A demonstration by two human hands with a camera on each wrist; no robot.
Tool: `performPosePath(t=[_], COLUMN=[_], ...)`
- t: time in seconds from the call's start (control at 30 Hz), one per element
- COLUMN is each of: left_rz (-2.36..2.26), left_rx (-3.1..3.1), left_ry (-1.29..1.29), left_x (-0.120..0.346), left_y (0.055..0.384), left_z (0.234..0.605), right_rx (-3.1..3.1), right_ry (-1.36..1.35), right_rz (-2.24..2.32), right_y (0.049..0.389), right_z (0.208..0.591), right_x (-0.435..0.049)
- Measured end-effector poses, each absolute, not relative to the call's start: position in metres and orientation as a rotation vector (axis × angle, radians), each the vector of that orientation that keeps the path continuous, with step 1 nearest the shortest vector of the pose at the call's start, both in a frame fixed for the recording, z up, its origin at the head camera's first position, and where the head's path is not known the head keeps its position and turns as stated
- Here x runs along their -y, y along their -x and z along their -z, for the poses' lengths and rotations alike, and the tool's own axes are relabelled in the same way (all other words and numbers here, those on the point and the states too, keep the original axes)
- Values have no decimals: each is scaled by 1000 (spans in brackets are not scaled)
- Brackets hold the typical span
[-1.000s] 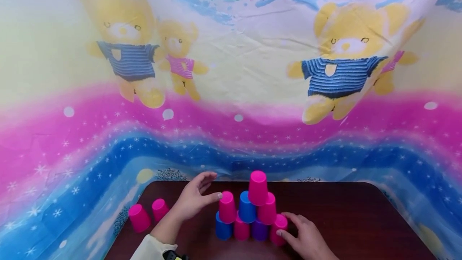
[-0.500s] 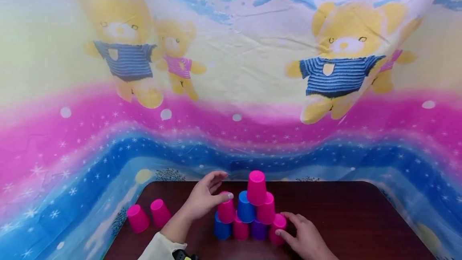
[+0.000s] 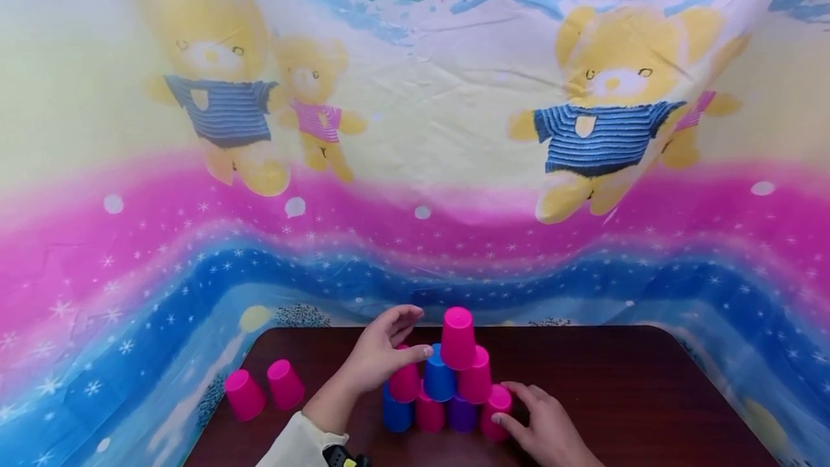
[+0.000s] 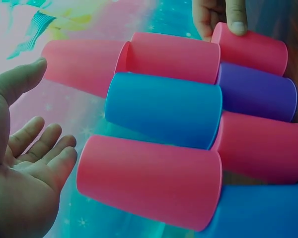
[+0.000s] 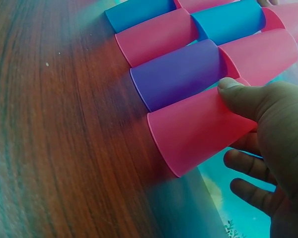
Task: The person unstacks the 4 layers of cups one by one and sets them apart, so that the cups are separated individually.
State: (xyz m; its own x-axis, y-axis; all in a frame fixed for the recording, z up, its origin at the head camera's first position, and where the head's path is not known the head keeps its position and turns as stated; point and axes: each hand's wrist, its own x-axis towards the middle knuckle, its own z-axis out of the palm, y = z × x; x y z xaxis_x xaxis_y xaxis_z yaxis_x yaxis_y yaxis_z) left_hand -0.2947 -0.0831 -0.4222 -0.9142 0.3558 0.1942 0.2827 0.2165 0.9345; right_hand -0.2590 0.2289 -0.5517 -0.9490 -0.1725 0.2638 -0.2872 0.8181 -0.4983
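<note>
Upside-down plastic cups form a stepped stack. Its bottom row runs blue cup (image 3: 397, 415), pink cup (image 3: 430, 415), purple cup (image 3: 462, 416) and right-end pink cup (image 3: 493, 420). Above them sit a pink cup (image 3: 402, 385), a blue cup (image 3: 439, 378) and another pink cup (image 3: 476, 380). One pink cup (image 3: 458, 341) stands on top, across the blue one and its right-hand neighbour. My left hand (image 3: 382, 352), thumb and fingers spread and holding nothing, hovers at the upper left of the stack. My right hand (image 3: 547, 424) holds the right-end bottom cup between thumb and fingers.
Two more pink cups, a nearer one (image 3: 245, 396) and a farther one (image 3: 285, 385), stand upside down at the left of the dark wooden table (image 3: 648, 395). Behind the table hangs a printed bear cloth (image 3: 421, 128).
My left hand has moved right, over the left middle-row pink cup and closer to the top cup. The right hand keeps its hold on the right-end cup.
</note>
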Motion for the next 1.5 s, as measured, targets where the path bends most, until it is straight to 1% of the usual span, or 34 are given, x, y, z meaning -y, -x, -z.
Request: performPosePath(t=[0.8,1.5], left_rz=[-1723,-1727], left_rx=[-2486,-2473], left_ry=[-699,-634], left_x=[48,36], left_y=[297,300], left_z=[414,419], right_rx=[2820,2801], right_ry=[-360,-379], right_rz=[-839,-827], right_y=[257,256], right_z=[549,550], right_x=[-228,-229])
